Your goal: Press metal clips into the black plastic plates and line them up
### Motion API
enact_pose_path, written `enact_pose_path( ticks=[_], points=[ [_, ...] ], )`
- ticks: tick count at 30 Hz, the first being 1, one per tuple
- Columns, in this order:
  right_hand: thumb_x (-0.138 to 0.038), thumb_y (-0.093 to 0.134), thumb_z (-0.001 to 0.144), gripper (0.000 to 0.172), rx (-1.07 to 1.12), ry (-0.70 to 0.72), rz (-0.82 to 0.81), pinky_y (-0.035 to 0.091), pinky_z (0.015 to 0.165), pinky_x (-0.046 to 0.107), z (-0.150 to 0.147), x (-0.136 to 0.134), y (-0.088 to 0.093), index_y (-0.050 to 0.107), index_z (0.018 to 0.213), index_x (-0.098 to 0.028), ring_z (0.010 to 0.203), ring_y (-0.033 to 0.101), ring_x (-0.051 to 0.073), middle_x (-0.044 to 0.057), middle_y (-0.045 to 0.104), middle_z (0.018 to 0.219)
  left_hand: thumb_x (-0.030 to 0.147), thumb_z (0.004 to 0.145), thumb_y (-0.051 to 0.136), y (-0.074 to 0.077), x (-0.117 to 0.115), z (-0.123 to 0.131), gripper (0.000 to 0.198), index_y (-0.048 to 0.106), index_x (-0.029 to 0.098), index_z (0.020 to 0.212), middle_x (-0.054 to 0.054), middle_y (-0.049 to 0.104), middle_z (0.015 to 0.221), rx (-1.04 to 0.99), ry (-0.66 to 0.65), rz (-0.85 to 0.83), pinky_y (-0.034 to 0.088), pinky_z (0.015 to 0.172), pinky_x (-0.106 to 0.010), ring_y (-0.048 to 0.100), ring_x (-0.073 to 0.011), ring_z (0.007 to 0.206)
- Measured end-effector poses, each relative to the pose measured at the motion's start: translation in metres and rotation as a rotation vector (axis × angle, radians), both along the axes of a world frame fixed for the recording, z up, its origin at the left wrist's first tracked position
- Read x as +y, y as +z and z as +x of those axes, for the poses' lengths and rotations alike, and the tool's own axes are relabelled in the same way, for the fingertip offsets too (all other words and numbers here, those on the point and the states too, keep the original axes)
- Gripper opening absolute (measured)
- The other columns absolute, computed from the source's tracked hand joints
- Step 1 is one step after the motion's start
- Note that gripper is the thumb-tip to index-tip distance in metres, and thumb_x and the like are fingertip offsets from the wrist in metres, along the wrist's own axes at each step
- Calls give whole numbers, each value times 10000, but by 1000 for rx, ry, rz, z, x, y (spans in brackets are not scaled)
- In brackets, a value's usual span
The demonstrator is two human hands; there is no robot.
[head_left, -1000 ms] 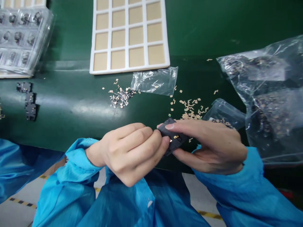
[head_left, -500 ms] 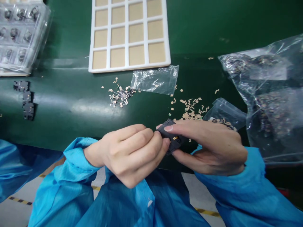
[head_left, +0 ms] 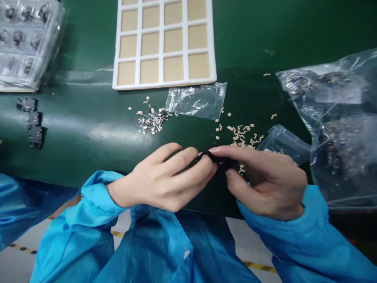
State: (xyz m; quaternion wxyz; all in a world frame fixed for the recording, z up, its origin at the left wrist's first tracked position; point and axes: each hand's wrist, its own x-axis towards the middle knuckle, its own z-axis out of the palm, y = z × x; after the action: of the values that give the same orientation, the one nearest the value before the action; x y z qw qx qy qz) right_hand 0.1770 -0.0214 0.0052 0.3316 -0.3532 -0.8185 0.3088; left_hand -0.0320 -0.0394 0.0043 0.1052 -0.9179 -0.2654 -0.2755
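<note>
A small black plastic part [head_left: 220,159] is held edge-on between my two hands, and most of it is hidden by my fingers. My left hand [head_left: 167,178] pinches its left end with the fingertips. My right hand [head_left: 265,181] grips its right end between thumb and forefinger. Just beyond my right fingers lies a loose scatter of small beige flat pieces [head_left: 241,135] on the green mat [head_left: 88,157]. A second heap of small metallic pieces [head_left: 153,122] sits farther left, above my left hand.
A white grid tray [head_left: 165,43] lies at the far side, with a transparent bag [head_left: 196,101] below it. Large bags of dark parts [head_left: 335,125] fill the right. A plastic blister tray [head_left: 26,39] and several black parts [head_left: 33,122] lie left. My blue sleeves [head_left: 88,220] show below.
The black part has turned edge-on between my fingers, so its gold contact no longer shows. My left hand has opened slightly and shifted its grip to the part's left end.
</note>
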Motion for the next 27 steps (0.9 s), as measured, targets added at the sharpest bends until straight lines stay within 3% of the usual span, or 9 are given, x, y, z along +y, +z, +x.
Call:
enact_pose_path(
  ticks=[3,9,12,17,20,22,24,27],
  points=[
    [-96,541,811,361,85,-15,-122,602,778,276,1,-1,0,629,1127,-247,884,711,176,17,727,1055,205,899,576,-7,3,-2,186,652,115,1042,-69,694,992,-103,39,11,571,734,-323,656,-182,888],
    [-123,639,818,239,218,-145,-281,587,620,207,-4,0,-4,665,1021,-248,718,692,129,-3,729,931,311,844,664,-14,2,1,402,562,87,1162,-103,701,990,-312,106,-132,571,772,-301,670,-193,909],
    [-110,618,827,308,294,-154,-314,586,632,200,-5,1,-6,633,1102,-248,751,703,131,9,729,957,346,827,685,-13,1,5,399,575,99,1121,-85,711,897,-448,164,-381,558,713,-248,677,-155,801],
    [-125,583,856,457,336,-112,-453,590,638,228,-6,1,-10,517,1296,-230,735,703,139,19,734,905,318,840,651,-12,1,12,208,651,130,752,2,655,625,-610,206,-986,444,511,-159,564,-68,533],
    [-140,590,853,448,360,-110,-496,583,610,223,-8,4,-12,525,1289,-218,690,692,131,12,732,870,297,855,617,-12,0,14,242,651,121,692,-4,633,574,-662,204,-1148,402,477,-165,536,-70,499],
    [-178,597,859,327,360,-69,-536,574,575,217,-8,8,-11,601,1185,-193,656,687,132,17,730,829,298,857,611,-11,-1,13,244,654,119,697,-9,632,570,-695,180,-1149,402,477,-167,533,-73,495],
    [-211,582,869,128,320,11,-549,550,531,203,-7,12,-9,682,931,-159,606,678,132,26,718,740,284,856,613,-10,-1,10,230,659,120,701,-6,626,565,-711,158,-1084,401,477,-160,526,-68,490],
    [-210,533,878,266,243,88,-455,503,487,194,-6,14,-7,647,646,-148,530,651,126,31,677,603,251,855,609,-11,-1,8,216,658,118,692,1,612,543,-696,136,-988,390,467,-146,516,-60,476]
  ],
)
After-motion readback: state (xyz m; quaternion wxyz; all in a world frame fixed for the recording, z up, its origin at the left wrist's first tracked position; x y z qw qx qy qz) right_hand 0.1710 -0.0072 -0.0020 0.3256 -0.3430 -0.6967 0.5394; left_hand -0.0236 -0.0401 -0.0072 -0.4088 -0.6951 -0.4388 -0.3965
